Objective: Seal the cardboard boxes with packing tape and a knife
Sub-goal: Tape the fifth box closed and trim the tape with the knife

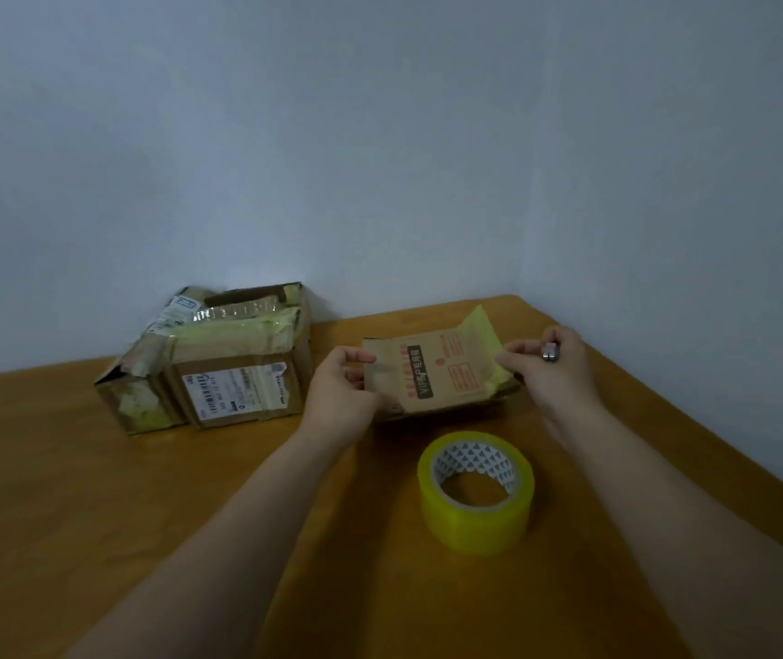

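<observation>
A small brown cardboard box (432, 373) with red and black print sits on the wooden table (94, 516), one flap raised with yellowish tape on its right end. My left hand (344, 387) grips the box's left edge. My right hand (548, 363) pinches the taped right edge of the flap and also holds a small metal object, possibly the knife (550, 350). A roll of yellow packing tape (476, 492) lies flat on the table just in front of the box, between my forearms.
A pile of larger cardboard boxes (218, 363) with shipping labels and old tape stands at the back left against the wall. The table's right edge runs diagonally behind my right arm, and the wall corner is close behind the small box.
</observation>
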